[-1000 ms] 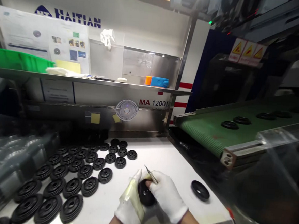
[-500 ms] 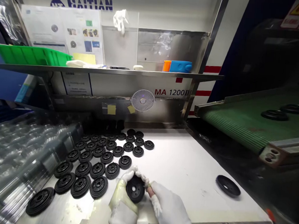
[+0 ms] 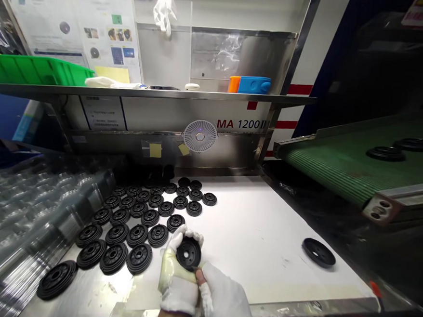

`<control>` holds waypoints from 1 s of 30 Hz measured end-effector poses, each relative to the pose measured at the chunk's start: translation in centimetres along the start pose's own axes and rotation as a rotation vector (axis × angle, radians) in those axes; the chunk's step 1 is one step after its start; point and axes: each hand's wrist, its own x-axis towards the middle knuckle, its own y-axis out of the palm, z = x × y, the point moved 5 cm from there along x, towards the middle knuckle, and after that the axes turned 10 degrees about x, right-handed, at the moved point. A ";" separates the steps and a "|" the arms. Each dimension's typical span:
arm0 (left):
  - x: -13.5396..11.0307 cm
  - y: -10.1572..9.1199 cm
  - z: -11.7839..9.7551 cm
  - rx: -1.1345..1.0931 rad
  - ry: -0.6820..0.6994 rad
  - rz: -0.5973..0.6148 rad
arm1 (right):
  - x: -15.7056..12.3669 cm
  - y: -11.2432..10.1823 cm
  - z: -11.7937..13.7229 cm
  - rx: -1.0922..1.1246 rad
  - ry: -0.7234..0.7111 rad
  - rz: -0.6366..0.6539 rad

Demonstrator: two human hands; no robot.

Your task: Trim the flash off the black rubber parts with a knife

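rows of black ribbed rubber discs [image 3: 137,235] on white table [image 3: 263,244], left of hands. left white-gloved hand [image 3: 178,279] curled under one black disc [image 3: 189,253], cradling it against palm; right white-gloved hand [image 3: 223,299] pressed to disc's lower edge, pinching rim. single disc [image 3: 319,252] further right, near table edge, below green conveyor belt [image 3: 341,172].

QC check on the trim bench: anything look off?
One black molded disc lies alone near the table's right edge, away from the rows, with a smooth dished face up instead of ribs. The left hand's white glove also looks yellow-stained around the disc it holds.
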 end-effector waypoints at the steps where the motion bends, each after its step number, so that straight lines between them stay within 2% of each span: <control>1: -0.1 0.0 -0.1 0.030 0.002 0.009 | 0.0 -0.1 0.1 -0.008 -0.005 -0.003; 6: -0.4 -0.5 0.0 0.195 -0.153 0.134 | 0.4 -1.2 -0.2 0.043 0.013 0.009; 11: -0.4 0.0 -0.3 0.105 -0.139 0.038 | 0.7 -1.8 -0.7 0.019 0.046 -0.019; 15: -0.3 1.0 -0.4 0.016 -0.115 0.040 | 0.4 -1.3 -0.3 -0.002 0.050 -0.035; 20: -0.1 0.7 -0.9 -0.030 -0.008 -0.033 | 0.1 -0.4 0.7 0.011 -0.021 -0.089; 25: -0.4 0.4 -0.4 0.116 -0.085 0.047 | 0.5 -1.0 0.6 0.008 -0.028 -0.076; 27: -0.4 0.5 -0.4 0.122 -0.076 0.085 | 0.6 -1.6 0.3 0.021 0.001 -0.069; 30: -0.3 0.8 -0.6 0.062 -0.043 0.053 | 0.5 -1.7 0.3 0.024 0.015 -0.068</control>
